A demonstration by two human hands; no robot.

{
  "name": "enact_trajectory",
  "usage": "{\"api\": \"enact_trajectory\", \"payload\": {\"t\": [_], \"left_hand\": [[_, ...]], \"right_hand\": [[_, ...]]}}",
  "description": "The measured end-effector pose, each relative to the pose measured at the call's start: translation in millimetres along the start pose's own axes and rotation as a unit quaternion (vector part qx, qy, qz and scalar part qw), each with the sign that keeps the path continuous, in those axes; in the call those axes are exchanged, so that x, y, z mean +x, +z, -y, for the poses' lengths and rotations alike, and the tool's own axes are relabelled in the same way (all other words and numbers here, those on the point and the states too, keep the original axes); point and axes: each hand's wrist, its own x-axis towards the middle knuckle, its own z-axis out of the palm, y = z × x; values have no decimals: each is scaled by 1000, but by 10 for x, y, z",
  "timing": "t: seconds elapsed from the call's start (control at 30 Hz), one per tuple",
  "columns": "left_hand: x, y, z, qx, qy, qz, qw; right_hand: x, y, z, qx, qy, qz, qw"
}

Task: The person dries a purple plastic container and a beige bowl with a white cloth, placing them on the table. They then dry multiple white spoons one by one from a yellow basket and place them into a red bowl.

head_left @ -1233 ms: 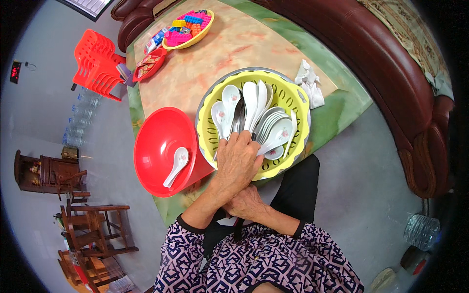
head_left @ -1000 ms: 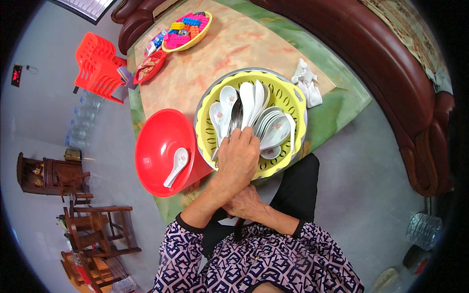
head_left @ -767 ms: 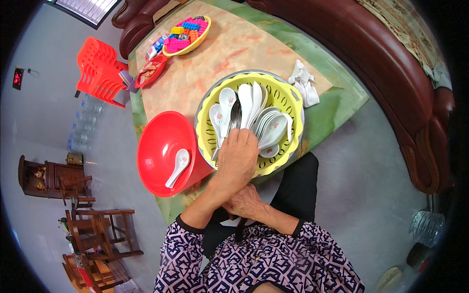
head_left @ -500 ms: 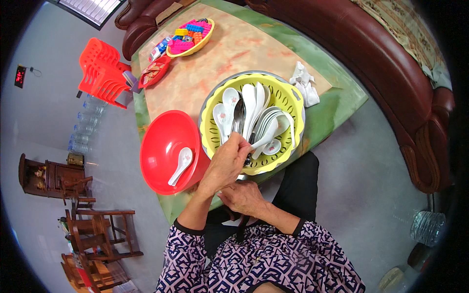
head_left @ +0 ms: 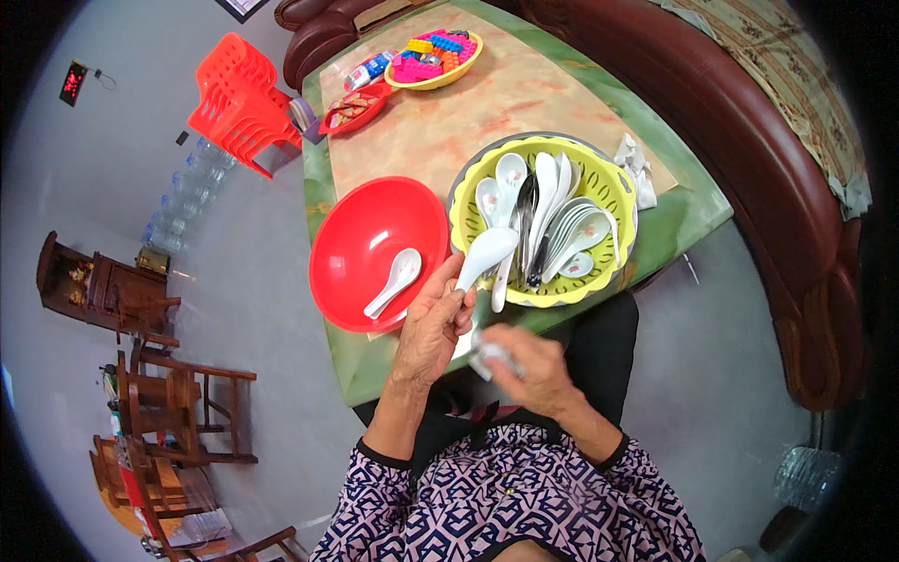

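Note:
Between the thumb and fingers of my left hand, a white soup spoon is held by its handle, bowl end up. Low at the table's front edge, my blurred right hand is closed on a crumpled white tissue. The yellow colander, set inside a metal basin, holds several white soup spoons and some dark metal spoons. To its left stands a red bowl with one white soup spoon lying in it.
A yellow basket of toy bricks and a red dish of wrapped packets sit on the table's far left. A white crumpled cloth lies right of the colander. Stacked red plastic chairs and a leather sofa stand nearby.
My left hand has lifted a soup spoon out of the colander, toward me. My right hand has moved away from beneath my left wrist, to the right. The view has shifted.

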Motion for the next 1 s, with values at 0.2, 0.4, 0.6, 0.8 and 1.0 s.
{"api": "enact_trajectory", "payload": {"t": [0.2,0.4,0.6,0.8,1.0], "left_hand": [[-315,118,138,-15,20,-4,1000],[-565,9,271,-4,74,-6,997],[-695,-113,236,81,55,26,995],[-664,-82,136,-116,-35,68,990],[-606,-151,270,-92,6,33,995]], "right_hand": [[412,-89,317,-178,-77,-110,975],[502,140,328,-200,-130,-76,968],[661,174,149,30,112,-67,991],[693,252,104,162,213,-45,962],[567,364,220,18,33,-10,999]]}}
